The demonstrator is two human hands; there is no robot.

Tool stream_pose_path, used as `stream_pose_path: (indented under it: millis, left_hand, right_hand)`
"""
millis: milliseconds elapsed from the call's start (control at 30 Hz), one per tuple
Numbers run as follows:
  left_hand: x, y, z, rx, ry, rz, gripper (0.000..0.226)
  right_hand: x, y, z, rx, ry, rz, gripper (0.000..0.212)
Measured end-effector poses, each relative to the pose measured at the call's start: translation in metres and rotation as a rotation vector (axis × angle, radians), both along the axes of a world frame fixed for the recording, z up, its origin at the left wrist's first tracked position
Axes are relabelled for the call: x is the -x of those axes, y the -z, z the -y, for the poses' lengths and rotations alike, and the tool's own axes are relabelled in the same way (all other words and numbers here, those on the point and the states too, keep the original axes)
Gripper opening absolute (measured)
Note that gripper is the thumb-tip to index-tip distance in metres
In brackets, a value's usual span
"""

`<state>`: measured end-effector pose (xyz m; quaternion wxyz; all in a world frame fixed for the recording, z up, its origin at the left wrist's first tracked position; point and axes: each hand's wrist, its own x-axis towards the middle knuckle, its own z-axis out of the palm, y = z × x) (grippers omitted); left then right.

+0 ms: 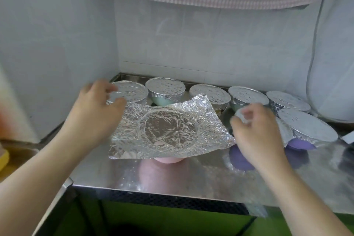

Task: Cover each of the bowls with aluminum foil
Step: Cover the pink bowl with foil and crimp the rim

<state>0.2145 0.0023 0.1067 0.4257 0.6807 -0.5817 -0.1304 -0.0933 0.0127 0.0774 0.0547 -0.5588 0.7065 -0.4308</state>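
Nearest, at the lower middle of the frame, the shiny steel desk (191, 182) carries a pink bowl (168, 159), of which only the bottom shows under a loose foil sheet (168, 130). The sheet lies flat across the bowl's mouth with a round ring pressed into it where the rim sits below, and its four corners stick out unfolded. It looks centred this way so that equal margins are left to tuck down all round.

At the left of the frame the left hand (95, 113) sits at the sheet's left edge, fingers loosely curled and spread; whether it pinches the foil or only touches it I cannot tell, since the fingers are blurred. At the right the right hand (256, 130) hovers just beside the sheet's right edge, fingers bent and apart, holding nothing that I can make out. Both seem set at opposite sides so the overhang can be folded down evenly.

Just behind the right hand stand purple bowls (298, 144), already wrapped. Farther back, across the middle of the frame along the tiled wall (191, 44), a row of covered bowls (165, 90) stands close together, probably pushed back to leave working room in front. The pink bowl appears to be the only one not yet sealed.
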Motion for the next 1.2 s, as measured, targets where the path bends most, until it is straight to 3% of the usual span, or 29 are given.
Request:
stream_pose_path:
  millis: [67, 167, 233, 400, 567, 933, 1067, 1200]
  left_hand:
    - [0.017, -0.010, 0.009, -0.015, 0.169, 0.153, 0.026]
    - [0.049, -0.002, 0.031, -0.253, 0.443, 0.445, 0.028]
    - [0.060, 0.021, 0.046, -0.357, 0.507, 0.626, 0.048]
    - [0.060, 0.074, 0.053, -0.324, 0.419, 0.704, 0.090]
    - [0.065, 0.080, 0.049, -0.172, 0.376, 0.530, 0.064]
    - [0.061, 0.081, 0.047, -0.053, 0.399, 0.525, 0.075]
    - [0.061, 0.092, 0.034, 0.037, 0.432, 0.713, 0.067]
    - [0.055, 0.096, 0.038, 0.083, 0.439, 0.674, 0.068]
  right_hand:
    - [-0.020, -0.011, 0.015, 0.030, -0.187, -0.150, 0.029]
    - [-0.059, -0.010, 0.042, -0.190, -0.499, -0.327, 0.046]
    - [-0.077, 0.005, 0.060, -0.300, -0.596, -0.425, 0.048]
    - [-0.082, 0.031, 0.073, -0.350, -0.569, -0.535, 0.059]
    - [-0.081, 0.038, 0.074, -0.336, -0.547, -0.496, 0.059]
    - [-0.079, 0.046, 0.077, -0.323, -0.512, -0.510, 0.058]
    - [-0.080, 0.051, 0.077, -0.283, -0.496, -0.547, 0.071]
    - [-0.083, 0.052, 0.075, -0.268, -0.432, -0.496, 0.042]
